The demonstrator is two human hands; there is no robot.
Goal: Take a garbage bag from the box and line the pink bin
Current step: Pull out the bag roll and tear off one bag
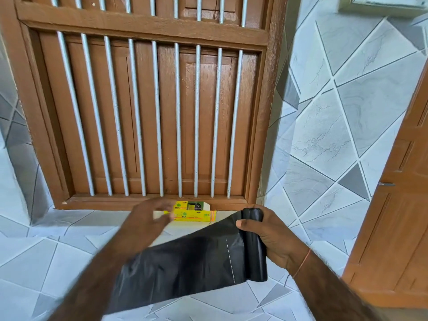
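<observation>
My right hand point(271, 235) grips a black roll of garbage bags point(254, 246), held upright in front of me. One bag point(185, 265) is unrolled from it and hangs out to the left, with a perforated line near the roll. My left hand point(148, 218) is blurred, fingers loosely spread, just above the bag's upper edge and in front of the yellow bag box point(194, 213). That box lies on the white window ledge point(227, 214) below the window. The pink bin is not in view.
A brown wooden window point(143, 112) with white vertical bars fills the wall ahead. Grey and white tiles cover the wall and lower surface. A brown wooden door point(398, 216) stands at the right edge.
</observation>
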